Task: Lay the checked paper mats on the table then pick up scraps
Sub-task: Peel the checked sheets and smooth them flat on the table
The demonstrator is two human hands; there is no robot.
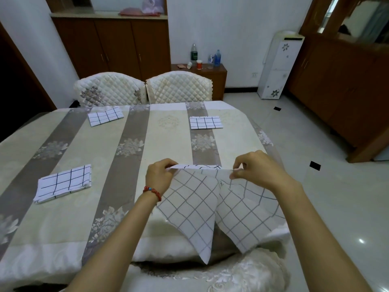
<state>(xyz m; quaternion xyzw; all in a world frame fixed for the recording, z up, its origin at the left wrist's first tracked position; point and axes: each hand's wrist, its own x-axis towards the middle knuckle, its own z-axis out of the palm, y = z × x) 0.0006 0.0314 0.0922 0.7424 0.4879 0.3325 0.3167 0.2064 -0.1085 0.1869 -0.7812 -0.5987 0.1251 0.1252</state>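
Observation:
A white checked paper mat (195, 207) hangs in the air above the table's near right edge, folded so two pointed flaps droop toward me. My left hand (160, 177) pinches its top left corner and my right hand (255, 170) pinches its top right corner. Three other checked mats lie flat on the striped tablecloth (130, 165): one near left (63, 183), one far left (105, 115), one far right (205, 122). No scraps are visible.
Two quilted white chairs (145, 88) stand at the table's far side, and another chair back (231, 272) sits right below my hands. A low cabinet with bottles and cups (202, 66) stands against the wall. Tiled floor (328, 186) lies to the right.

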